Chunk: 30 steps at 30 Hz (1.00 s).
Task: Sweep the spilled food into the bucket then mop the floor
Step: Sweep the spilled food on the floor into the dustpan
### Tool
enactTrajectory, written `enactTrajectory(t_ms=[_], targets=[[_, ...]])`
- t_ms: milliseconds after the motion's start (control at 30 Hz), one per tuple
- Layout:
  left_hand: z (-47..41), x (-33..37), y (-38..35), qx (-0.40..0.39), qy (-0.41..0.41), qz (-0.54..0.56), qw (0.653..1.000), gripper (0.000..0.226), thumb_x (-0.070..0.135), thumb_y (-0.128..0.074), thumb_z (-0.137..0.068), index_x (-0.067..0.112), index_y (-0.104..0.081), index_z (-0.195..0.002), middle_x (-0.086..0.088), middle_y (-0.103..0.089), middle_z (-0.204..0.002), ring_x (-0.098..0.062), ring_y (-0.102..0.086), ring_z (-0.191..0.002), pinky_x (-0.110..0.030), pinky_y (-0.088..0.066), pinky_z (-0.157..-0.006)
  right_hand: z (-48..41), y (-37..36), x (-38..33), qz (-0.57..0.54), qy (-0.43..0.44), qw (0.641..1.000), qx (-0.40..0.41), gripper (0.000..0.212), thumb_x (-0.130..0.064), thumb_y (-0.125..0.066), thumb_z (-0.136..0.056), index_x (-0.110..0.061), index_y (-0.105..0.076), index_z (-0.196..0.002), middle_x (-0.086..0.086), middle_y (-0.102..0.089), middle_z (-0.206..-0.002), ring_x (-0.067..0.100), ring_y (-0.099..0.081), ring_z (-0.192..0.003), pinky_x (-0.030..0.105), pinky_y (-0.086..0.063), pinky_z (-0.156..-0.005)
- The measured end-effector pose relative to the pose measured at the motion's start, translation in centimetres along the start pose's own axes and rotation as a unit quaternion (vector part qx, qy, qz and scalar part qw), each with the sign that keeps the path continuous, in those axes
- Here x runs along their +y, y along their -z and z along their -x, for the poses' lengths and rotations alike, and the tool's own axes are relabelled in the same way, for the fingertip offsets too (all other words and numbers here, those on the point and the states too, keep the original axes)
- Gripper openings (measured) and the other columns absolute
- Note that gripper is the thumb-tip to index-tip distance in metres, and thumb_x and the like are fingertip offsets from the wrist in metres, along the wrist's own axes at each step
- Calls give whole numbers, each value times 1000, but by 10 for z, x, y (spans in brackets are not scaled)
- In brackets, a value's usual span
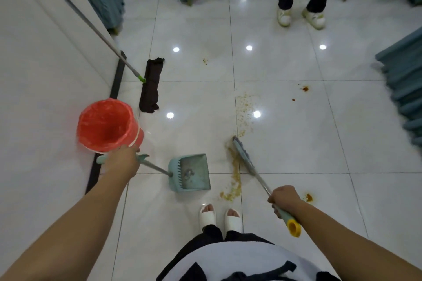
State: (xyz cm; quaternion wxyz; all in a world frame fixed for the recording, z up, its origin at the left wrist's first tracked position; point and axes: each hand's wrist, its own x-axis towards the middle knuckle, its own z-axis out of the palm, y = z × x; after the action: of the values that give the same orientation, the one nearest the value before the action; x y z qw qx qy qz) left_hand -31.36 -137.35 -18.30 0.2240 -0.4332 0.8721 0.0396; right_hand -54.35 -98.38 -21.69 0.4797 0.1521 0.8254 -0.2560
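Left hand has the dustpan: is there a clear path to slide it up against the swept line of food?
Probably yes. The left hand holds the dustpan with its open lip facing the food line; only bare tile lies between, and the broom sits on the far side.

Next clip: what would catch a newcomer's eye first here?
The red bucket by the wall at left stands out most, beside the left hand holding the dustpan. Next is the yellowish spilled food trailing across the white floor at centre, with the broom in the right hand against it. A dark mop lies behind the bucket.
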Motion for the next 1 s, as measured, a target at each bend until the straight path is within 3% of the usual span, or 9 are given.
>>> enactTrajectory(t_ms=[100,167,233,333,500,600,700,800,1000], targets=[[1,3,1,-37,-48,14,998,30,35,-66,-86,29,-65,-116,6,-66,-98,-16,-62,-89,-28,-45,-73,-2,9,-8,4,25,1000,14,22,11,-58,-86,1,-56,-67,17,-55,-65,24,-50,-47,26,-44,-45],[0,3,2,-36,-60,21,997,19,35,-63,-88,30,-69,-105,10,-61,-84,-12,-57,-77,-24,-37,-64,-11,16,-16,-12,39,998,41,14,9,-61,-83,1,-58,-72,22,-58,-73,27,-53,-51,29,-47,-49],[0,6,1,-12,-59,50,997,15,35,-65,-87,31,-70,-100,9,-61,-84,-13,-56,-77,-26,-36,-64,-23,25,-30,-19,54,996,62,3,7,-61,-82,4,-62,-85,25,-60,-84,30,-55,-54,31,-50,-51],[4,17,5,30,-38,101,994,12,35,-68,-83,31,-70,-94,6,-61,-83,-16,-58,-77,-30,-41,-64,-47,46,-58,-23,76,994,73,13,6,-60,-82,8,-62,-95,28,-61,-96,32,-58,-56,33,-53,-51],[9,56,12,53,45,164,984,10,37,-67,-84,30,-62,-78,3,-58,-77,-21,-59,-72,-33,-46,-57,-101,85,-124,9,99,990,101,20,1,-62,-82,7,-61,-102,29,-63,-99,34,-63,-56,34,-56,-50],[10,86,6,65,114,216,967,7,35,-67,-85,29,-65,-86,2,-59,-77,-21,-58,-70,-31,-40,-52,-136,111,-169,46,105,988,101,25,-3,-62,-85,4,-55,-107,27,-62,-102,33,-67,-61,34,-58,-53],[13,118,1,76,159,265,948,16,31,-65,-85,20,-70,-96,-1,-58,-71,-21,-57,-62,-35,-47,-52,-173,141,-216,76,105,987,96,30,-5,-61,-87,3,-51,-114,26,-60,-102,34,-68,-65,40,-61,-61],[15,154,8,85,242,271,928,19,27,-65,-89,15,-70,-103,-5,-52,-72,-24,-54,-62,-30,-36,-50,-211,173,-257,108,111,984,88,33,-5,-62,-87,3,-50,-117,26,-61,-102,33,-68,-63,43,-62,-65],[1,198,14,77,321,310,892,21,25,-66,-90,11,-70,-105,-12,-56,-69,-26,-55,-55,-26,-37,-46,-270,206,-313,164,114,978,64,35,-4,-66,-85,6,-49,-115,29,-60,-104,36,-68,-67,51,-62,-72]])
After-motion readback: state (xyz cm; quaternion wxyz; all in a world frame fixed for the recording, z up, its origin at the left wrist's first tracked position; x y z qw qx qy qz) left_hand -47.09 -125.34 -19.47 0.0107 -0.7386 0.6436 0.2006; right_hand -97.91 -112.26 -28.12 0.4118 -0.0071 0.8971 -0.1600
